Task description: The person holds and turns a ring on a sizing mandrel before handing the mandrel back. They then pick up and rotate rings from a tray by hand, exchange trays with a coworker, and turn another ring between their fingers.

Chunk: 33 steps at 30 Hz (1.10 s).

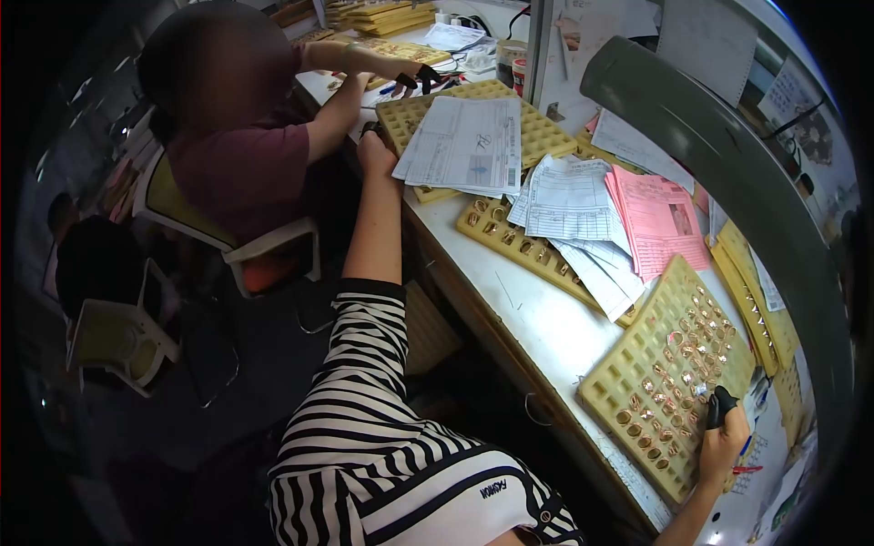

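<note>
My left hand (377,155) reaches far forward and grips the near left edge of a yellow slotted tray (544,136). Black covers show on its fingertips, and part of the hand is hidden at the tray's edge. White printed sheets (469,141) lie on that tray. Low on the right, my right hand (724,441), also with black finger covers, rests over another yellow tray (605,378). Rows of gold-coloured rings (669,400) sit in its slots. The right fingers are drawn together among the rings; what they pinch, if anything, is too small to tell.
A co-worker (241,164) sits on a chair at the left, arms over the same bench. Another ring tray (510,238) lies under white papers (574,205) and pink sheets (655,218). A dark curved lamp arm (719,146) arches over the right side. Pens (748,470) lie beside my right hand.
</note>
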Motion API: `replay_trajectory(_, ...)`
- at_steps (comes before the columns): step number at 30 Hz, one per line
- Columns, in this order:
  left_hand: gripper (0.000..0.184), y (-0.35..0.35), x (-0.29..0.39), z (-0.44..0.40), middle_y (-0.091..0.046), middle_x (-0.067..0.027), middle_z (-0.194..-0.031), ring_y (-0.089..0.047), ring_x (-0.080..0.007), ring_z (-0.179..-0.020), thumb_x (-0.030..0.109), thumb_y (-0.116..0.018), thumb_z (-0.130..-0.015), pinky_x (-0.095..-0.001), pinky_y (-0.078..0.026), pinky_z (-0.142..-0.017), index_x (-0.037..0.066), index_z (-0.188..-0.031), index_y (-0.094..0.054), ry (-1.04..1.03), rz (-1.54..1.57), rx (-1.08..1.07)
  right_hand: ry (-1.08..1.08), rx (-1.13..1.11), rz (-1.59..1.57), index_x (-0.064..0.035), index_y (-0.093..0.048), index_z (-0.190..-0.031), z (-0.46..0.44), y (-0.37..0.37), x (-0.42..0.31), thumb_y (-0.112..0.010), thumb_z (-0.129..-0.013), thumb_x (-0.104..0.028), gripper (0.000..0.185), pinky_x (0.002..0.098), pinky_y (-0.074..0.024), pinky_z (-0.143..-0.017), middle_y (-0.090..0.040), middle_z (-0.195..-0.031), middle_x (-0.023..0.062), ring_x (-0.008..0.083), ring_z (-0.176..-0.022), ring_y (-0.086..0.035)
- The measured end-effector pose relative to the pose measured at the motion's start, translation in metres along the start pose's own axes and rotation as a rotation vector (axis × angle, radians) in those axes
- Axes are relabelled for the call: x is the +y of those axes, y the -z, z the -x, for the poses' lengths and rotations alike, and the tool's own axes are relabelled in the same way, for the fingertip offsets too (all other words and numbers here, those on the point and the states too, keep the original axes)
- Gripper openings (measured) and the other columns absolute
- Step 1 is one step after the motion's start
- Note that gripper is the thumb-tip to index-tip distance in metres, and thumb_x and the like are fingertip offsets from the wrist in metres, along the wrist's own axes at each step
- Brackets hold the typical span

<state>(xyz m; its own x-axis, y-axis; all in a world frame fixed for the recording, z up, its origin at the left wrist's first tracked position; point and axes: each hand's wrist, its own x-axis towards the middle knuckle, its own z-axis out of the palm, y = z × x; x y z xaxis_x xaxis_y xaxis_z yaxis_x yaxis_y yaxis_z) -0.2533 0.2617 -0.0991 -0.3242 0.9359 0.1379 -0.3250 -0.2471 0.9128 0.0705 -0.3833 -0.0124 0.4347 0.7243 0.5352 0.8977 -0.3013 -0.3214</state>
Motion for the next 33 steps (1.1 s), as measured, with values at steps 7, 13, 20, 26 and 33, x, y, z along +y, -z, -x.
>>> replay_trajectory(7, 0.022, -0.011, 0.01, 0.01, -0.064, -0.011, -0.099, -0.064, -0.023, -0.085, 0.014, -0.048, -0.089, -0.034, -0.054, -0.076, 0.0, -0.1, -0.061, 0.226, 0.764, 0.04, 0.002, -0.002, 0.012, 0.0048, -0.067, -0.102, 0.001, -0.001, 0.003, -0.063, -0.085, 0.003, 0.018, 0.0319, -0.0438, -0.062, -0.062, -0.081, 0.0148, 0.0242, -0.069, -0.057)
replay_trajectory(13, 0.023, 0.007, -0.032, -0.022, -0.063, -0.0084, -0.101, -0.062, -0.0204, -0.091, 0.013, -0.048, -0.089, -0.0297, -0.052, -0.083, 0.001, -0.104, -0.061, -0.302, 0.218, -0.064, -0.019, -0.019, -0.001, 0.0055, -0.067, -0.102, 0.001, 0.0, 0.002, -0.063, -0.085, 0.003, 0.018, 0.0315, -0.0445, -0.064, -0.062, -0.082, 0.0149, 0.0241, -0.071, -0.058)
replay_trajectory(20, 0.029, -0.011, -0.001, -0.005, -0.064, -0.0165, -0.107, -0.06, -0.0282, -0.104, 0.022, -0.048, -0.094, -0.0411, -0.051, -0.085, -0.001, -0.109, -0.057, 0.076, 0.965, 0.135, -0.047, -0.037, -0.005, 0.006, -0.067, -0.102, 0.002, 0.001, 0.004, -0.062, -0.083, 0.006, 0.02, 0.031, -0.045, -0.065, -0.062, -0.082, 0.0151, 0.0244, -0.071, -0.059)
replay_trajectory(26, 0.012, -0.002, -0.002, 0.008, -0.05, -0.0077, -0.081, -0.059, -0.0254, -0.086, 0.011, -0.04, -0.089, -0.034, -0.053, -0.075, 0.004, -0.085, -0.049, -0.061, 0.279, 0.125, -0.042, -0.03, -0.01, 0.0049, -0.066, -0.102, 0.0, 0.001, -0.001, -0.062, -0.084, 0.004, 0.018, 0.0322, -0.0438, -0.065, -0.061, -0.08, 0.0144, 0.0242, -0.07, -0.057)
replay_trajectory(33, 0.02, 0.018, -0.046, -0.03, -0.066, -0.0133, -0.083, -0.063, -0.0273, -0.075, 0.018, -0.058, -0.089, -0.0398, -0.048, -0.064, -0.002, -0.092, -0.055, -0.503, -0.524, -0.085, -0.054, -0.037, -0.013, 0.0047, -0.066, -0.103, 0.002, 0.002, -0.001, -0.059, -0.082, 0.008, 0.022, 0.0321, -0.0453, -0.069, -0.061, -0.083, 0.0149, 0.0252, -0.074, -0.059)
